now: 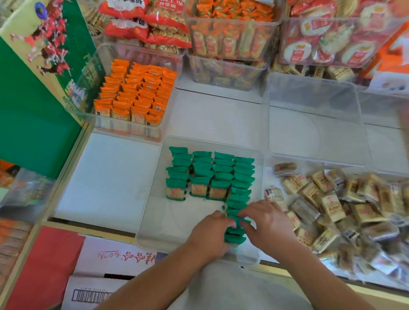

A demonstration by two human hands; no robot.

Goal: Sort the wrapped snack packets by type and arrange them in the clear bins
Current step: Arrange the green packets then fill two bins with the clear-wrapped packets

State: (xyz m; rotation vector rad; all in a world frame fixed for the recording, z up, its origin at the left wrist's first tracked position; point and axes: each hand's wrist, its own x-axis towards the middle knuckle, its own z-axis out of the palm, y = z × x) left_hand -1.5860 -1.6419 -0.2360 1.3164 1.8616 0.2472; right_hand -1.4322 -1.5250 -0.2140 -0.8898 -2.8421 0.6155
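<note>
Left hand (212, 233) and right hand (266, 223), two in all, fingers (246, 213) pinching green packets (214, 175) at the near end of the rightmost of four rows, one clear bin (154, 206), orange packets (137, 94) in another behind, brown packets (345, 208) heaped right

Upside-down Chinese script on carton (114, 256)
</note>
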